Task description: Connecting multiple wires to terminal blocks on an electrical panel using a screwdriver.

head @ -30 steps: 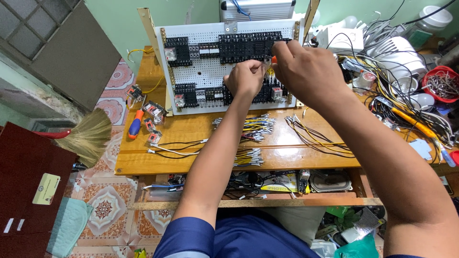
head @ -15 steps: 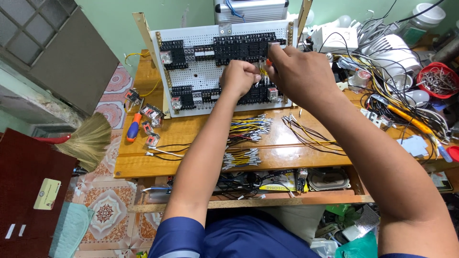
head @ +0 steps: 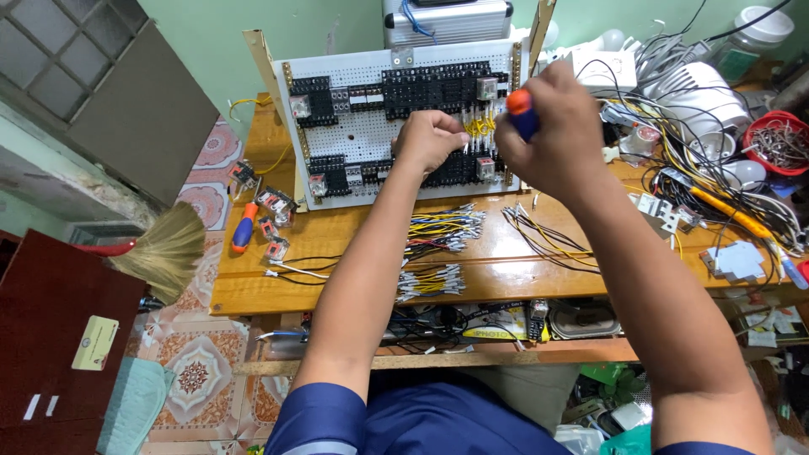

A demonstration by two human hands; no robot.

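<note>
A white perforated panel with black terminal blocks and relays leans upright at the back of the wooden table. My left hand pinches a short yellow wire against the terminal row in the panel's middle. My right hand grips a blue screwdriver with an orange cap, its tip pointed into the panel and hidden behind the fist.
Bundles of short yellow and black wires lie on the table below the panel, more at the right. An orange-blue screwdriver and loose relays lie left. Tangled cables and a red bowl crowd the right. A broom lies left.
Both hands stay at the panel's middle terminals. The right hand has turned so the screwdriver's orange cap now shows on top. The left hand shifted slightly left of the yellow wires.
</note>
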